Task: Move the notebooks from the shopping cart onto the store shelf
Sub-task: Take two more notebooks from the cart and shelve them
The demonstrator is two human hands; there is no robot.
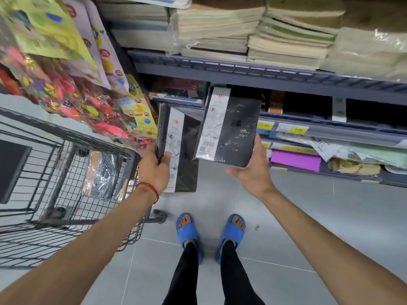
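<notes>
Right hand point(253, 172): head view. Palm under the lower end of the right-hand notebook point(231, 128), fingers curled up its right edge, thumb out to the left; gripping.
Left hand point(154, 170): clasped round the left edge of the left-hand notebook point(185, 150), red wristband point(152, 188) at the wrist.

Notebooks in hand: two, one per hand, both black, film-wrapped, with a white strip down the left side.
- Right-hand notebook: long axis runs up and away from the hand, slightly tilted. Its far end is at the dark gap under the grey store shelf point(286, 72).
- Left-hand notebook: upright, long axis vertical, just right of its hand and lower.

Key relation, as a judgement: the shelf gap lies ahead of and above the right hand, which is the nearer one, so its notebook goes in first, end-on.

Shopping cart point(66, 137): left of the left hand, close by.
Cart notebooks point(100, 172): at least two wrapped ones show; full count cannot be told.
Yellow price labels point(265, 125): two legible, right of the right hand.
</notes>
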